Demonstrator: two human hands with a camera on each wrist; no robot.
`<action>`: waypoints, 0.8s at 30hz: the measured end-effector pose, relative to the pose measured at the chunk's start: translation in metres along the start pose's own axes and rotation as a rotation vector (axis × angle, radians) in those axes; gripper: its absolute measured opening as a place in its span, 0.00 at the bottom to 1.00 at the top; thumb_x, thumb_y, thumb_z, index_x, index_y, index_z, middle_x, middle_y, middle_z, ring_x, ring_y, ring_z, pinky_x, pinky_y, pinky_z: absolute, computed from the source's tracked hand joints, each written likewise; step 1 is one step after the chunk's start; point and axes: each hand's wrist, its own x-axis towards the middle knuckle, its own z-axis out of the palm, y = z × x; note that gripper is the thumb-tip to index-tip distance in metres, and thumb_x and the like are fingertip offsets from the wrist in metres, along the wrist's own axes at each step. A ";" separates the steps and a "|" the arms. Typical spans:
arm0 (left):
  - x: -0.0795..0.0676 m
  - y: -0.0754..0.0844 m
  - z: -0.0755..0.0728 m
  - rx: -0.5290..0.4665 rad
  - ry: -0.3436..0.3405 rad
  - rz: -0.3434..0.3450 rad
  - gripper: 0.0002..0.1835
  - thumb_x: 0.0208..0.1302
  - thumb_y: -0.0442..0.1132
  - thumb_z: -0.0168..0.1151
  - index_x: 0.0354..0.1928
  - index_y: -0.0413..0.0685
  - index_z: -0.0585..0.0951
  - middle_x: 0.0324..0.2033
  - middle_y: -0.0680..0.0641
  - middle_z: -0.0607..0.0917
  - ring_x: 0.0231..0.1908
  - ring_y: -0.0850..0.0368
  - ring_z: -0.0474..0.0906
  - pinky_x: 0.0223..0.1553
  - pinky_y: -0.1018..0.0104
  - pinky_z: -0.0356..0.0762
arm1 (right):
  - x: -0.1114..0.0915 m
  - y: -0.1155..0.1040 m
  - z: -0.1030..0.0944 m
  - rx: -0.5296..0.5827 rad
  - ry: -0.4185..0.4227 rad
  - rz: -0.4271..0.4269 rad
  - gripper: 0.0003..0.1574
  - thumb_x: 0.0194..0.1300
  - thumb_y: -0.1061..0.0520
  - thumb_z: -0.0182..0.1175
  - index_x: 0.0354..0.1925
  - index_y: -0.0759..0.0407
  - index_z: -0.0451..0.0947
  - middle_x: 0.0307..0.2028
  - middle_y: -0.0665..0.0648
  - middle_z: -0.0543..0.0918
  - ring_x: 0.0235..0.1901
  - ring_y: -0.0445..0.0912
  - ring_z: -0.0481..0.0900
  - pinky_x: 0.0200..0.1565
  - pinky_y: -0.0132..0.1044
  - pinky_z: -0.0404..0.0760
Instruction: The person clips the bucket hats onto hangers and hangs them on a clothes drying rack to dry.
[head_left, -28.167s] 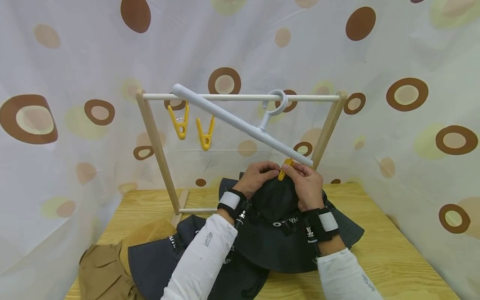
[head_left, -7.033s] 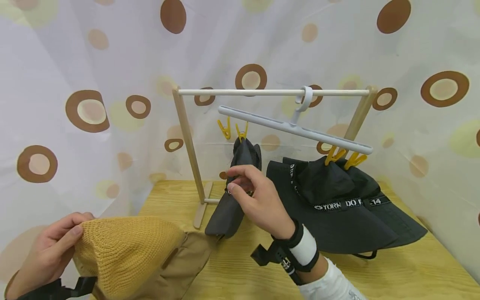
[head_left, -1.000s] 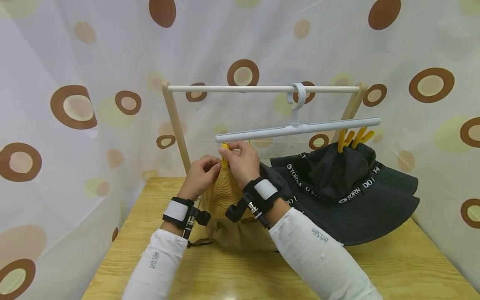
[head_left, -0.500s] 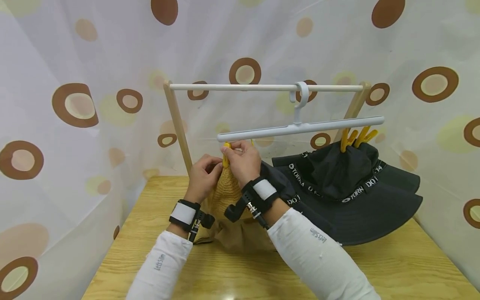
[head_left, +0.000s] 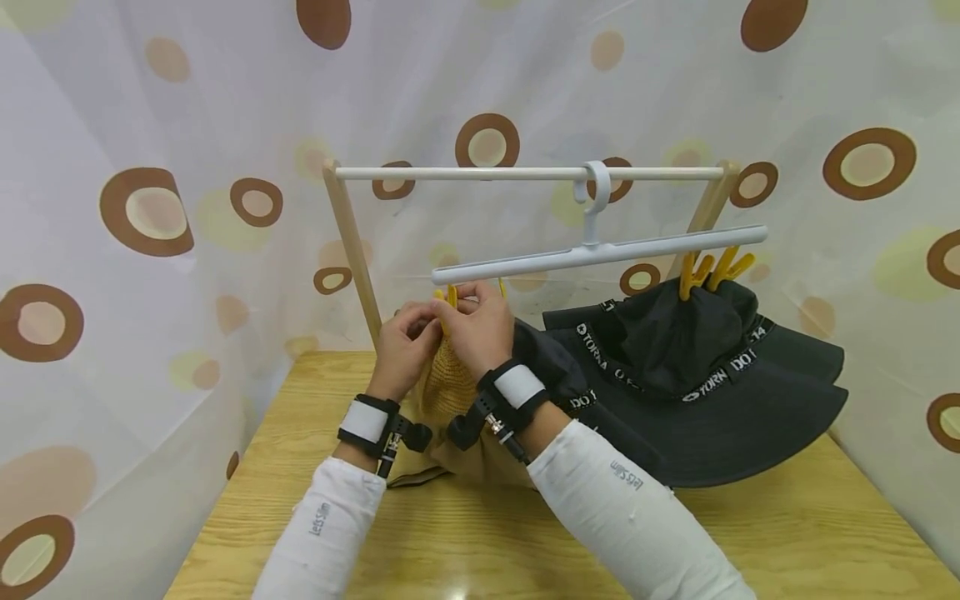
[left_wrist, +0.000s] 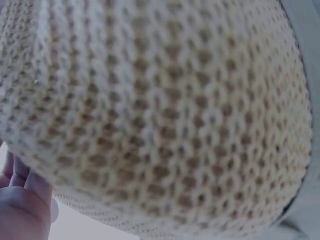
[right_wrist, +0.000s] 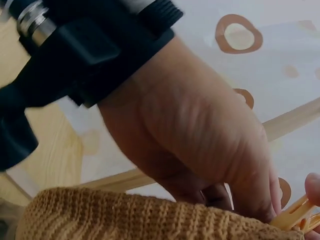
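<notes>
Under the left end of the white hanger [head_left: 600, 254], my left hand [head_left: 405, 346] pinches the top of a mustard knit hat [head_left: 447, 385]. Close beside it, my right hand [head_left: 482, 333] has thumb and fingers on a yellow clothespin [head_left: 452, 297] at the hat's tip. Ribbed knit [left_wrist: 170, 115] fills most of the left wrist view. From the right wrist, the left hand [right_wrist: 200, 125] is seen above the hat [right_wrist: 125, 215], with the clothespin [right_wrist: 292, 214] at the lower right. A brown cloth hat [head_left: 480, 467] lies below, partly hidden.
The hanger hooks over the rod of a wooden rack [head_left: 465, 173]. Black wide-brimmed hats [head_left: 686, 350] hang at its right end from yellow clothespins [head_left: 686, 277]. Another dark hat [head_left: 551, 362] is behind my right hand. The wooden table [head_left: 450, 542] lies below.
Seven seconds ago my left hand held the knit hat low at the left; now it is up at the hanger. Over the last half second the clothespin's handles have spread apart and my hands have drawn closer.
</notes>
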 end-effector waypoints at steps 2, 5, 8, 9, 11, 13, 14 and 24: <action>0.001 -0.001 -0.002 -0.016 -0.015 -0.013 0.12 0.71 0.32 0.57 0.50 0.32 0.82 0.49 0.37 0.80 0.35 0.69 0.75 0.39 0.78 0.72 | 0.000 0.001 0.002 -0.015 -0.005 -0.032 0.18 0.64 0.52 0.67 0.48 0.61 0.77 0.49 0.62 0.88 0.50 0.52 0.86 0.51 0.47 0.84; 0.001 0.000 -0.005 -0.034 -0.025 -0.018 0.13 0.72 0.33 0.57 0.53 0.34 0.81 0.52 0.38 0.81 0.38 0.72 0.78 0.42 0.78 0.74 | -0.002 0.001 0.003 -0.043 -0.030 -0.070 0.20 0.66 0.53 0.66 0.51 0.61 0.76 0.51 0.62 0.87 0.51 0.54 0.86 0.52 0.47 0.84; -0.002 0.001 -0.008 -0.035 -0.003 -0.021 0.15 0.72 0.37 0.58 0.57 0.40 0.81 0.54 0.41 0.81 0.41 0.70 0.80 0.43 0.76 0.76 | -0.003 0.000 0.005 -0.096 -0.077 -0.079 0.23 0.68 0.53 0.63 0.58 0.58 0.74 0.54 0.61 0.85 0.52 0.54 0.85 0.53 0.47 0.83; -0.002 0.002 -0.010 -0.028 0.005 -0.029 0.16 0.72 0.38 0.58 0.57 0.41 0.80 0.55 0.41 0.81 0.41 0.70 0.80 0.42 0.75 0.76 | -0.003 -0.001 0.006 -0.114 -0.097 -0.074 0.25 0.68 0.53 0.62 0.61 0.57 0.73 0.56 0.60 0.85 0.53 0.54 0.85 0.54 0.48 0.83; -0.003 0.002 -0.013 -0.008 0.025 -0.041 0.17 0.72 0.41 0.58 0.58 0.43 0.80 0.55 0.41 0.82 0.39 0.68 0.81 0.40 0.74 0.76 | -0.003 -0.004 0.007 -0.167 -0.145 -0.065 0.30 0.69 0.53 0.59 0.67 0.54 0.69 0.60 0.60 0.82 0.56 0.55 0.83 0.55 0.49 0.81; -0.004 0.003 -0.017 0.005 0.034 -0.059 0.17 0.72 0.43 0.58 0.58 0.43 0.81 0.55 0.41 0.82 0.41 0.66 0.81 0.40 0.75 0.77 | -0.003 -0.006 0.008 -0.237 -0.194 -0.064 0.34 0.70 0.51 0.57 0.71 0.53 0.64 0.63 0.60 0.79 0.59 0.55 0.80 0.58 0.51 0.79; -0.004 0.003 -0.019 0.011 0.034 -0.066 0.17 0.73 0.43 0.57 0.58 0.43 0.80 0.55 0.41 0.83 0.42 0.65 0.81 0.40 0.75 0.77 | -0.003 -0.007 0.008 -0.277 -0.214 -0.068 0.34 0.70 0.50 0.56 0.71 0.54 0.64 0.64 0.61 0.78 0.60 0.56 0.79 0.58 0.51 0.79; -0.004 0.008 -0.028 0.079 0.057 -0.106 0.22 0.71 0.39 0.57 0.64 0.40 0.75 0.58 0.36 0.79 0.56 0.42 0.77 0.60 0.49 0.74 | -0.006 -0.016 0.017 -0.514 -0.409 -0.202 0.28 0.72 0.53 0.48 0.64 0.68 0.70 0.50 0.66 0.82 0.47 0.56 0.81 0.47 0.43 0.80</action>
